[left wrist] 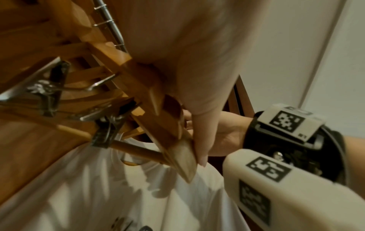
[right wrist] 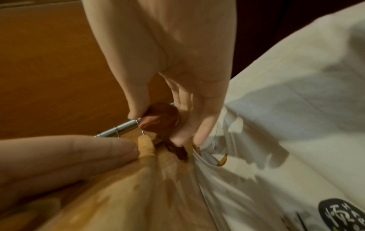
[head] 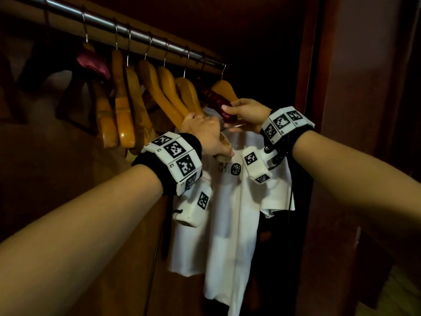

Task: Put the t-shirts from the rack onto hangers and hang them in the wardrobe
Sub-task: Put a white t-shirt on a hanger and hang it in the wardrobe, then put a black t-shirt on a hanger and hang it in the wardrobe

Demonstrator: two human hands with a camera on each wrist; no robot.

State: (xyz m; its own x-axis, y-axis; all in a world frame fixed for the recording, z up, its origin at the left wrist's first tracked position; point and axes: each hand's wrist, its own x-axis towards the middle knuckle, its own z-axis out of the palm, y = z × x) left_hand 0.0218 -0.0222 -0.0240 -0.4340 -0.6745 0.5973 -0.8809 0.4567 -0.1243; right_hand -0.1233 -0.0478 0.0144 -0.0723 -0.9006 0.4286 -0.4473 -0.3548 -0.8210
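Overhead, the rail (head: 127, 30) slopes down to the right, with the wooden hangers (head: 145, 87) hooked along it and the white t-shirt (head: 230, 213) hanging below both hands, near the rail's right end. The left hand (head: 205, 133) grips a wooden hanger arm; the right hand (head: 245, 112) (higher, nearer the rail's end) clasps a dark red padded hanger (head: 218, 103) beside it.

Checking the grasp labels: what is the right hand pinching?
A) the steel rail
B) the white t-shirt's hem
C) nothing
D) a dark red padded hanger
D: the right hand has thumb and fingers closed round the end of the dark red padded hanger, beside the white t-shirt.
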